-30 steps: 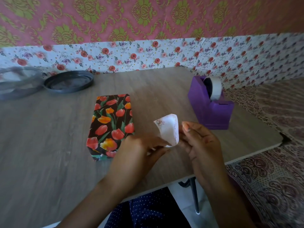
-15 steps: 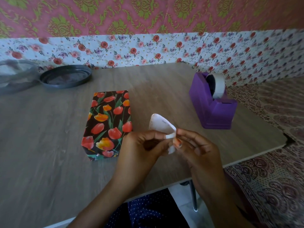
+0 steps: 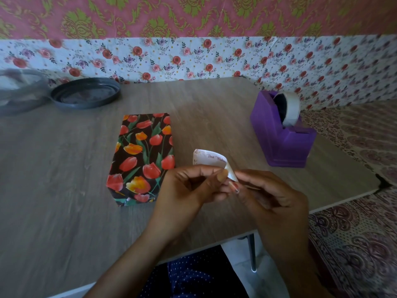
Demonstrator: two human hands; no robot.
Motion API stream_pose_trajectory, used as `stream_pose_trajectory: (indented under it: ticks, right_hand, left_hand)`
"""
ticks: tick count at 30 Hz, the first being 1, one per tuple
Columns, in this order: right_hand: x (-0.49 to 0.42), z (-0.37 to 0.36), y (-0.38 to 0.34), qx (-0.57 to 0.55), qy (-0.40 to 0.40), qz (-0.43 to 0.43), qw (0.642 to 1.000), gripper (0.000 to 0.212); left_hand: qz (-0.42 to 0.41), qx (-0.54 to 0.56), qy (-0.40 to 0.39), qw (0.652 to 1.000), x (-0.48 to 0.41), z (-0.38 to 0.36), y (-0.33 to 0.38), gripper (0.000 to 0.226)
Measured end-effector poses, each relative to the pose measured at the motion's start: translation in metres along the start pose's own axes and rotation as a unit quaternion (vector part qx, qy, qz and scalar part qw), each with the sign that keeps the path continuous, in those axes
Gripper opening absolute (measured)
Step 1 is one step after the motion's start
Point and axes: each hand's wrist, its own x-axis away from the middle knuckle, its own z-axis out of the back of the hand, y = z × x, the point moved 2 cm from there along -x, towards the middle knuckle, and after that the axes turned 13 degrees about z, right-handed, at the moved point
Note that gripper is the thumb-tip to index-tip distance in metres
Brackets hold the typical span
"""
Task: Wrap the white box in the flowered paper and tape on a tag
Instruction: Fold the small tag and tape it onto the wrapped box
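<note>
Turning since the earlier frame, the tag (image 3: pixel 211 160) is now showing its printed "Best Wishes" side, curling between both hands above the table's (image 3: pixel 64 190) near edge. The left hand (image 3: pixel 193 187) is pinching its lower edge while the right hand (image 3: pixel 272 196) is pinching the adjoining corner, probably readying it for taping. The wrapped box (image 3: pixel 141 158) is lying flat just left of the hands, awaiting the tag, and the purple tape dispenser (image 3: pixel 281 134) is sitting near the right edge, within reach.
</note>
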Motion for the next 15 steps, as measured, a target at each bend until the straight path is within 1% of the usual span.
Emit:
stream_pose_trajectory:
  ticks: [4, 8, 11, 15]
  right_hand:
    - [-0.0019, 0.0015, -0.0026, 0.008, -0.005, 0.009, 1.0, 0.02]
    - [-0.0032, 0.0031, -0.0044, 0.041, -0.007, 0.02, 0.999, 0.014]
    - [-0.0028, 0.0041, -0.0032, 0.046, -0.012, 0.018, 0.999, 0.015]
    - [-0.0015, 0.0048, -0.0028, 0.061, -0.016, 0.026, 0.998, 0.016]
  left_hand:
    - [-0.023, -0.023, -0.005, 0.999, 0.0007, -0.0002, -0.0008, 0.017]
    - [-0.052, -0.062, -0.014, 0.997, 0.0028, -0.003, 0.0002, 0.018]
    - [-0.069, -0.091, -0.01, 0.993, 0.0028, -0.0026, -0.0009, 0.016]
    - [-0.08, -0.102, 0.0, 0.992, 0.0021, -0.0032, -0.0028, 0.011]
